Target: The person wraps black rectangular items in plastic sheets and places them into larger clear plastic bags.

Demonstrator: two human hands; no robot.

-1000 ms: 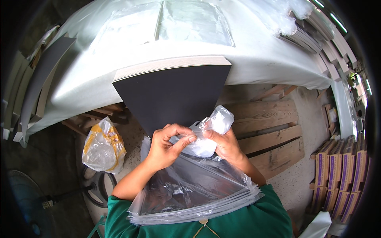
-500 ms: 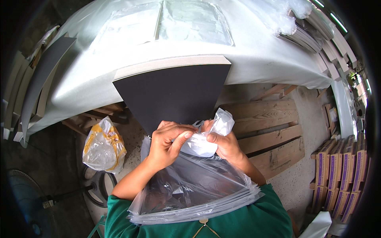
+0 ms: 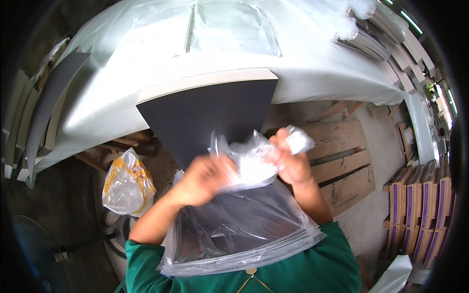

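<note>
Head view. Left hand [image 3: 202, 178], frame centre, closed on bunched mouth of clear plastic bag [image 3: 239, 229]. Right hand [image 3: 288, 161], just right of it, fisted round twisted neck, apparently to hold opening gathered. Bag hangs lower centre against green shirt [image 3: 312, 271], over lower end of dark board [image 3: 210, 117] inside. White-covered table [image 3: 317, 73] fills upper frame; yellow-printed bag [image 3: 128, 183] lower left.

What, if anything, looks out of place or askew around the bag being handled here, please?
Mostly nothing odd. The dark board juts past the table edge, overhanging the floor. Both the left hand and right hand bunch the clear plastic bag.
</note>
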